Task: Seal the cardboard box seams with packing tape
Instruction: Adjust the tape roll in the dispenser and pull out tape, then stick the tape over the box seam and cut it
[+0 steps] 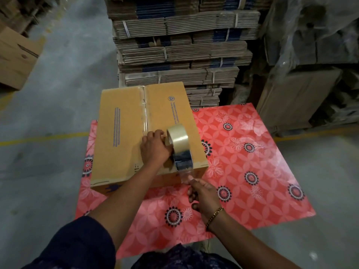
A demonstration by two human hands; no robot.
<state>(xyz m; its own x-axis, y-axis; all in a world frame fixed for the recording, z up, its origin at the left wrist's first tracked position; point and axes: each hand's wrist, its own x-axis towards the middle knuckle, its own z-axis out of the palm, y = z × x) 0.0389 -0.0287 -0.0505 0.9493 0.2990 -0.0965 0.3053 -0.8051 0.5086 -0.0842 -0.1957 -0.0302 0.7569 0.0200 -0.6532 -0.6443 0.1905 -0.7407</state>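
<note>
Cardboard box (124,136) near table edge, left hand (155,150) gripping tape roll (177,135)

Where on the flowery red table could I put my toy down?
The red table is bare on its right side, between the cardboard box and the table's right edge. The near strip is crossed by both arms. Around the tape roll, left hand and right hand, it is crowded.

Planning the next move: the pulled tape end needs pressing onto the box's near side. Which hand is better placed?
Right. The right hand already pinches the free tape end beside the box front, while the left hand holds the tape roll on top.
</note>
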